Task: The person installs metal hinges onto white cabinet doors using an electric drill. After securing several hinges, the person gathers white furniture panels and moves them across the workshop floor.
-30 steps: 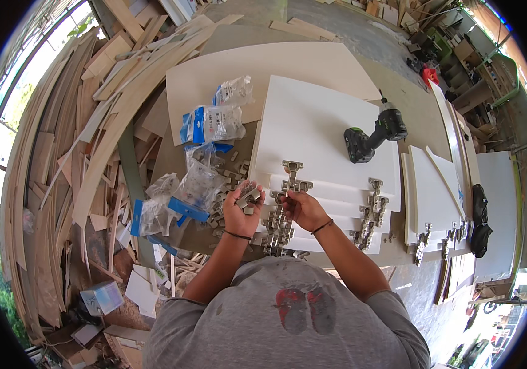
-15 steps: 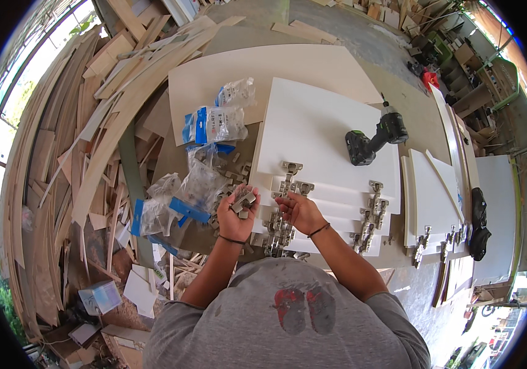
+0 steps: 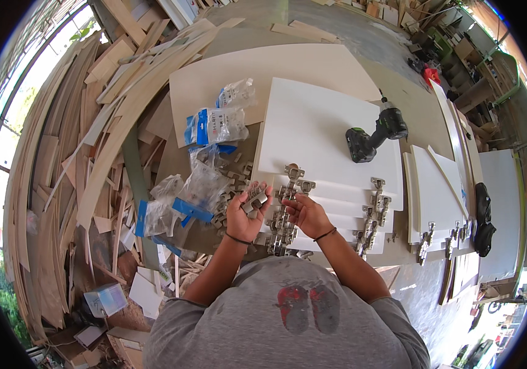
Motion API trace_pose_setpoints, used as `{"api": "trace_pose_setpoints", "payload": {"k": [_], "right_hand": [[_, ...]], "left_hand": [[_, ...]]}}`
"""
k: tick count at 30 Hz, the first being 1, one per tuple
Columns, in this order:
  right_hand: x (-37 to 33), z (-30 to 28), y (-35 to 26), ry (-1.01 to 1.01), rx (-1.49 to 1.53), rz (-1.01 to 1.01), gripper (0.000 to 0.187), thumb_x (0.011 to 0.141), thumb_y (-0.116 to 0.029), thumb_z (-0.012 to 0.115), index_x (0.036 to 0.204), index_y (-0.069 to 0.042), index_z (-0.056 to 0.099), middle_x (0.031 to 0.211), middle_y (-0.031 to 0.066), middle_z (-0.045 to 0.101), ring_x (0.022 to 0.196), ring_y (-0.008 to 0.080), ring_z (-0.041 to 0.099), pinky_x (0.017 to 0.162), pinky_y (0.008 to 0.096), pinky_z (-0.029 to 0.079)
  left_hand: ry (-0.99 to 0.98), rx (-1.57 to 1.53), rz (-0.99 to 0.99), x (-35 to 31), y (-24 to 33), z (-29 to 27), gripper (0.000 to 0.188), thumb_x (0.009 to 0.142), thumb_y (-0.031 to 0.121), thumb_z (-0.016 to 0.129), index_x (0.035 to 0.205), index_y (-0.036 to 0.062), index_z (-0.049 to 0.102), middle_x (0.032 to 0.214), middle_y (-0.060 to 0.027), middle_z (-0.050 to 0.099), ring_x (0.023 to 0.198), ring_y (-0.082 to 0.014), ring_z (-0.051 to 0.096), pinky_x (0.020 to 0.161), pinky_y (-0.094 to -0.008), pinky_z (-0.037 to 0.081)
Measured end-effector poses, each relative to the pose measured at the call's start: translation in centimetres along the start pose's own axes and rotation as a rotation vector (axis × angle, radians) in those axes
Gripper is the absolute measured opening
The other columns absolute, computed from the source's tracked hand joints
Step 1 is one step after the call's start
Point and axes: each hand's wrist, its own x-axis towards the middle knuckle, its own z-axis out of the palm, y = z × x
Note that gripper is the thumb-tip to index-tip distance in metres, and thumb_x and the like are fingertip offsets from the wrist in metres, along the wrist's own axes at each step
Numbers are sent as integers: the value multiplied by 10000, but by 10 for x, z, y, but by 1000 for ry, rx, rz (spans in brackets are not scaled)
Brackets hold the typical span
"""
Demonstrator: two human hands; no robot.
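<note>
My left hand (image 3: pixel 246 216) is cupped palm up, its fingers curled around a few small metal hinge plates (image 3: pixel 255 200). Just to its right, my right hand (image 3: pixel 308 215) has its fingers bent in a pinch over a column of metal cabinet hinges (image 3: pixel 282 229). Whatever lies between those fingertips is too small to make out. The hinges sit along the near edges of stacked white panels (image 3: pixel 331 117). Beyond my left hand, loose metal hinge parts (image 3: pixel 234 182) are heaped, partly hidden by it.
A black cordless drill (image 3: pixel 374 136) lies on the top panel. Clear plastic bags (image 3: pixel 205 178) with blue labels spread to the left, near piled wood offcuts (image 3: pixel 85 166). More hinges (image 3: pixel 374 212) line the stack's right side. Another white panel stack (image 3: pixel 432 197) stands farther right.
My left hand has shifted slightly right with the hinge plates, which now sit more tilted in it. My right hand has moved a little down and right, its fingers more curled.
</note>
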Motion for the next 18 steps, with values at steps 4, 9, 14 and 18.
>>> {"api": "trace_pose_setpoints", "payload": {"k": [4, 9, 14, 18], "right_hand": [[-6, 9, -1, 26, -58, -50, 257, 889, -196, 492, 1125, -99, 468, 960, 87, 620, 755, 140, 579, 621, 296, 482], [19, -3, -11, 96, -954, -253, 630, 847, -184, 548, 1380, -63, 235, 816, 65, 631, 626, 130, 566, 566, 299, 483], [31, -1, -17, 234, -1505, -510, 569, 793, -255, 577, 1301, -80, 388, 777, 128, 633, 670, 255, 607, 635, 371, 488], [36, 11, -23, 356, -1691, -506, 524, 781, -295, 542, 1273, -147, 434, 875, 162, 637, 804, 360, 602, 724, 446, 480]], "left_hand": [[7, 63, -17, -2, -3, -1, 365, 837, 154, 422, 1165, -6, 436, 1164, -156, 524, 1100, -295, 511, 940, -388, 424], [4, 67, -49, -2, -6, 1, 366, 842, 151, 416, 1174, -5, 422, 1185, -156, 508, 1105, -292, 507, 943, -388, 423], [2, 79, -40, -6, -5, 1, 369, 844, 148, 413, 1178, -8, 416, 1188, -156, 506, 1107, -292, 503, 945, -391, 421], [18, 81, -22, -8, -4, 1, 373, 843, 148, 415, 1182, -7, 413, 1186, -154, 509, 1103, -294, 505, 952, -395, 415]]}}
